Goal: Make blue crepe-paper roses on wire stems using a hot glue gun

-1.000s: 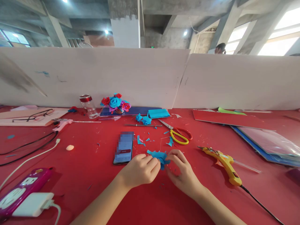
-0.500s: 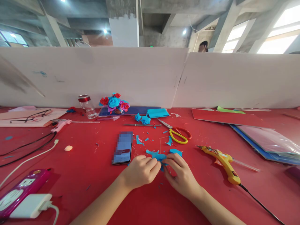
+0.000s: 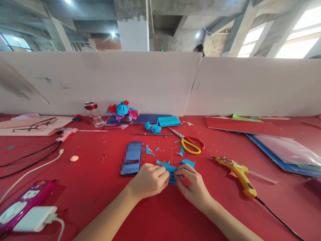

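Blue crepe-like paper (image 3: pixel 172 170) is held between my two hands, low over the red table. My left hand (image 3: pixel 152 179) is closed on its left side, the fingers curled in. From the right, my right hand (image 3: pixel 192 185) pinches the same paper with thumb and fingertips. A separate blue piece (image 3: pixel 188 163) lies just beyond my right fingers. Farther off are blue scraps (image 3: pixel 181 151), two blue paper flowers (image 3: pixel 155 128) and scissors (image 3: pixel 192 146) with yellow and red handles. The phone (image 3: pixel 131 159) lies beside my left hand.
On the right are a yellow glue gun (image 3: pixel 240 175) and plastic folders (image 3: pixel 286 154). To the left stand a glass jar (image 3: pixel 94 115) and a flower bouquet (image 3: pixel 122 110), with a pink glue gun (image 3: pixel 66 134), cables and a power strip (image 3: pixel 26 201). A white partition (image 3: pixel 112 80) runs behind.
My left hand has moved slightly up and tilted. More blue paper shows below the fingertips. Beyond the partition, a person's head has moved left.
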### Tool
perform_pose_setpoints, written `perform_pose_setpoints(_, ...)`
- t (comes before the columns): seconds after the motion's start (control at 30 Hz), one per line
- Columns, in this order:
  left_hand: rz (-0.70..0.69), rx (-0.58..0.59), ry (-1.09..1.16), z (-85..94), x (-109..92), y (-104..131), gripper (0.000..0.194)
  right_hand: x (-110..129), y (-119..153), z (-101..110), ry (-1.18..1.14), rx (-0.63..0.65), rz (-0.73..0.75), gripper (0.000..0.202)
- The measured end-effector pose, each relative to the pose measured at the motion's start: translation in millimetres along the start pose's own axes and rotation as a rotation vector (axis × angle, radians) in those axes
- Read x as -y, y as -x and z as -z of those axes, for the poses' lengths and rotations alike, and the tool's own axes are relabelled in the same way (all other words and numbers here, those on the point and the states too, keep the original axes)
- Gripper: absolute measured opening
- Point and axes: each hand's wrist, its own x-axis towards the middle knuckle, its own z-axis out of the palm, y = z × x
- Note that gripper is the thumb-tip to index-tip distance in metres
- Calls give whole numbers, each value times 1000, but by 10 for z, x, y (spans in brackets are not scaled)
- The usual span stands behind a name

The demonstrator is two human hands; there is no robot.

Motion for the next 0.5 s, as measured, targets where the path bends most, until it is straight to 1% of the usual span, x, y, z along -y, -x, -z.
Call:
perform_pose_setpoints(0.1,75,-10,17,-7,-25,-3,19,21,-12,-2,-20,-18,-58,13)
perform_pose_setpoints(0.2,142,-5,56,-5,-53,-18,18,37,-19,3,-25,-22,-77,13)
perform_pose_setpoints(0.37,223,11,256,-3,-37,-29,10,27,-21,23,-34,-8,-93,11)
perform_pose_setpoints(0.5,250,68,394,-3,4,-27,9,-7,-17,23,31,-41,-74,9)
